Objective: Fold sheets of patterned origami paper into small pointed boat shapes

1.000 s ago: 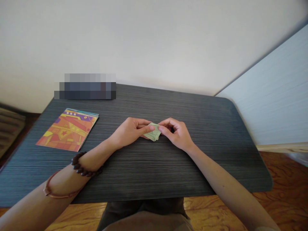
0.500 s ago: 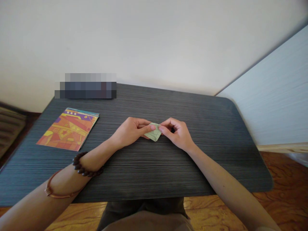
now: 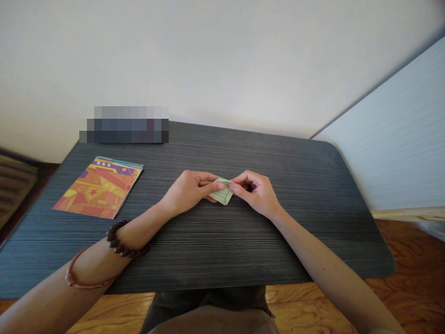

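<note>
1. Center of the action: a small piece of folded pale green paper [image 3: 223, 196] is held between two hands, above the middle of the dark table [image 3: 222, 253]. Whether the tabletop is touched by it cannot be told from this angle.
2. By the left hand [image 3: 186, 192], the paper is pinched at its left side, the thumb laid flat on top and the fingers tucked behind and beneath.
3. By the right hand [image 3: 257, 191], the upper right edge is gripped, thumb tip in front, fingers curled behind; the two thumbs are brought close together, with a narrow gap between them.
4. A corner of the paper is pointed down toward the person, and crease lines are shown across its face.
5. On the left forearm, a dark beaded bracelet [image 3: 122, 251] is worn, with a reddish-brown cord bracelet [image 3: 70, 277] set nearer the elbow.
6. Over on the left of the table, a stack of printed sheets [image 3: 99, 192] is laid flat, its top one patterned in orange, yellow and purple, with a star in the middle.
7. Behind that stack, by the wall [image 3: 222, 65], an object is hidden under a pixelated patch [image 3: 128, 131].
</note>
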Demonstrator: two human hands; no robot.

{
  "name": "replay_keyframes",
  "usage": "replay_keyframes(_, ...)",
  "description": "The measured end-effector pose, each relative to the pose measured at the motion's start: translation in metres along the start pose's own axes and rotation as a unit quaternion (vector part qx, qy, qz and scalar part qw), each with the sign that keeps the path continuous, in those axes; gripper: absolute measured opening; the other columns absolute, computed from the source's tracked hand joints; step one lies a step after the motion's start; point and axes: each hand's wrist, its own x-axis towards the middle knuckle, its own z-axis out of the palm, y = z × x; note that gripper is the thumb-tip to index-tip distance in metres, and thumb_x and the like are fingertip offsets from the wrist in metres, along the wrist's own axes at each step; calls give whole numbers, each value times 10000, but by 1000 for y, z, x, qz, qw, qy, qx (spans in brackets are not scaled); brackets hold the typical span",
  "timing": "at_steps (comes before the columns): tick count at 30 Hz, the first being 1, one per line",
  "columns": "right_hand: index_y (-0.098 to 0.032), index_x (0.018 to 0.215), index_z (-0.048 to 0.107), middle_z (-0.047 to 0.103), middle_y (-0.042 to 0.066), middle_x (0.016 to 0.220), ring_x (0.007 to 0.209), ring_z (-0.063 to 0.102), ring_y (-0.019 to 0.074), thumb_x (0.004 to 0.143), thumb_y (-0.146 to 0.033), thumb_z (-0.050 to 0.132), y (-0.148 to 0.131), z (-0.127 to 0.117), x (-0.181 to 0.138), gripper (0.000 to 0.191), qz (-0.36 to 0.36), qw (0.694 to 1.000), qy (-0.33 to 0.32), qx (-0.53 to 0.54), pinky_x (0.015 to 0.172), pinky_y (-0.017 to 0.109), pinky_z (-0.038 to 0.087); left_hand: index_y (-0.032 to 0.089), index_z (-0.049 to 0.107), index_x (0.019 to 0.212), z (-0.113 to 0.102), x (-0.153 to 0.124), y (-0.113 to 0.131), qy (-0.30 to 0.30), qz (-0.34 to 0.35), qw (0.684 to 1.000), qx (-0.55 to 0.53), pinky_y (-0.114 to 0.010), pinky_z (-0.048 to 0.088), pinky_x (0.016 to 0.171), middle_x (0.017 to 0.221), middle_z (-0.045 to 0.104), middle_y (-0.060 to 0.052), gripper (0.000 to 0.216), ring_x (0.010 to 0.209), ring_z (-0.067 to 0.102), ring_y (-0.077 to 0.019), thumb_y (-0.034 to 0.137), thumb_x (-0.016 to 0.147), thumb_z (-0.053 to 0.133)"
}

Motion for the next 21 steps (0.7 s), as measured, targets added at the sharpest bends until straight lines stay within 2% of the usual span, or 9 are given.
replay_keyframes(6, -181, 788, 636, 668, 0, 683, 576, 564, 100, 787, -344, 647, 4, 2, -1, 163, 25, 999, 26, 30, 539, 237, 398, 173, 653, 1107, -5, 1, -1, -67, -7, 998, 4, -280, 559, 778, 915, 734, -32, 399, 824, 687, -178, 391, 773, 644)
replay_keyframes(14, -187, 800, 650, 665, 1, 681, 560, 543, 100, 781, -360, 651, 3, 1, -1, 174, 18, 1000, 16, 15, 523, 241, 379, 161, 667, 1078, -5, 1, 0, -56, -21, 998, 10, -232, 549, 755, 879, 738, -29, 362, 793, 687, -153, 347, 766, 659)
replay_keyframes(21, -185, 781, 631, 655, 5, 681, 616, 591, 123, 792, -346, 641, 4, 1, -1, 162, 20, 998, 39, 52, 603, 268, 456, 154, 665, 1068, -6, 0, 3, -63, -15, 998, -9, -243, 545, 759, 899, 735, -48, 378, 798, 686, -159, 355, 748, 677)
